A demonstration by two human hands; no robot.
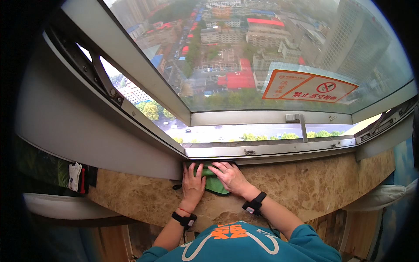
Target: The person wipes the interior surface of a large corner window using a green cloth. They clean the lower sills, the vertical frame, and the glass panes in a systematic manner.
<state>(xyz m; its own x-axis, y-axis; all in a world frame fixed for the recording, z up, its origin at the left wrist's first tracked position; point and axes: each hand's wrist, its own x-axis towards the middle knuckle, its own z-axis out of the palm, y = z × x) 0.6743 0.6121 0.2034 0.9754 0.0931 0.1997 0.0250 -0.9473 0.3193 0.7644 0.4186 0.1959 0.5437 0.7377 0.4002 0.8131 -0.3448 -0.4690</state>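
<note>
A green cloth [216,184] with a dark edge lies folded on the brown marble windowsill [281,183], close against the window frame. My left hand [193,183] grips its left side, fingers pointing to the frame. From the right, my right hand [230,178] holds the cloth's far part, which is bunched into a roll between the two hands. Part of the cloth is hidden under my fingers. A small dark loop [177,187] sticks out beside my left hand. Each wrist wears a black strap with a small device.
Ahead, a top-hung window sash [216,118] is tilted outward, leaving a gap high above a street. Its handle [301,126] points down over the lower frame [271,149]. A warning sticker [309,86] is on the glass. White and red items [76,178] stand at the sill's left end.
</note>
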